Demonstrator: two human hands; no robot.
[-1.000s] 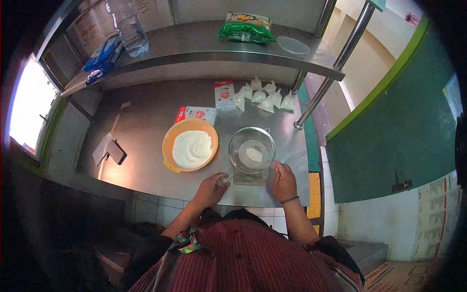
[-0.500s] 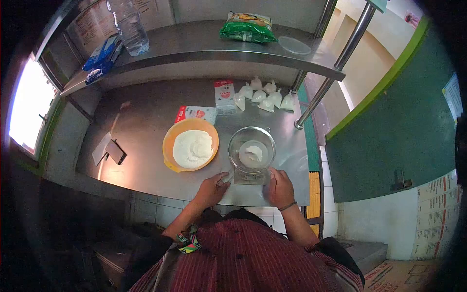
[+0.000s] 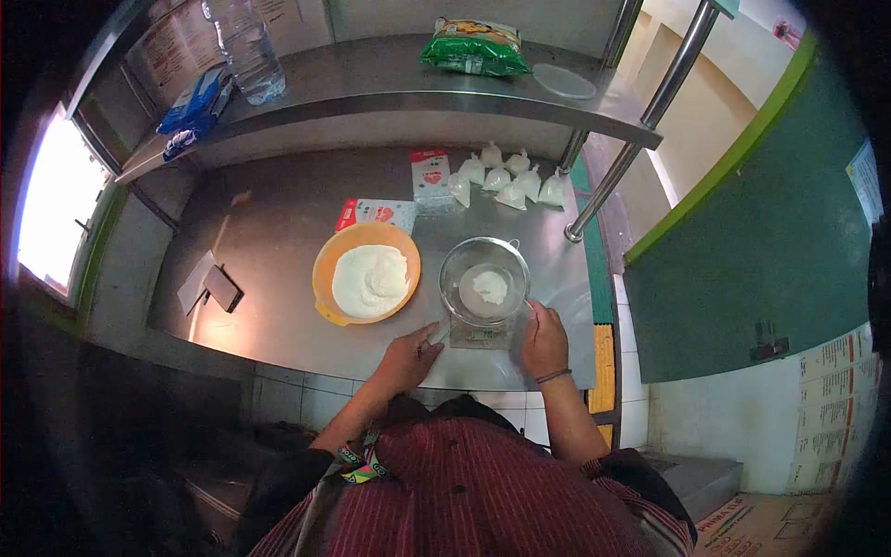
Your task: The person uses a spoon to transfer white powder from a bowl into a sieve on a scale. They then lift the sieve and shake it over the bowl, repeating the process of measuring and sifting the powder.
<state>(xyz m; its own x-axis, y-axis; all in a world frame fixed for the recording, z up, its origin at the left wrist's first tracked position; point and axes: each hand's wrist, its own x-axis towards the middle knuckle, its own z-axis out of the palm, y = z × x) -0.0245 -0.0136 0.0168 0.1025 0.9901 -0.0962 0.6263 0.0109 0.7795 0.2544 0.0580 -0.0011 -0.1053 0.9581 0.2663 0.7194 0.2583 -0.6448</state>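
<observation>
Flour mound in orange bowl (image 3: 367, 276); small white heap in glass bowl (image 3: 484, 281); hands' grip unclear, beside scale (image 3: 478, 334)

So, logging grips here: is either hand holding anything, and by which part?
Cannot be told: left hand and right hand sit by the glass bowl on its scale; any grip is too small to see.

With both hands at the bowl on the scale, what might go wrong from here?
1. The clear bowl sits on a small scale close to the counter's front edge; a nudge from the right hand or left hand may tip it.
2. The powder inside could spill.
3. The orange bowl of powder is close by the left hand and may get bumped.
</observation>
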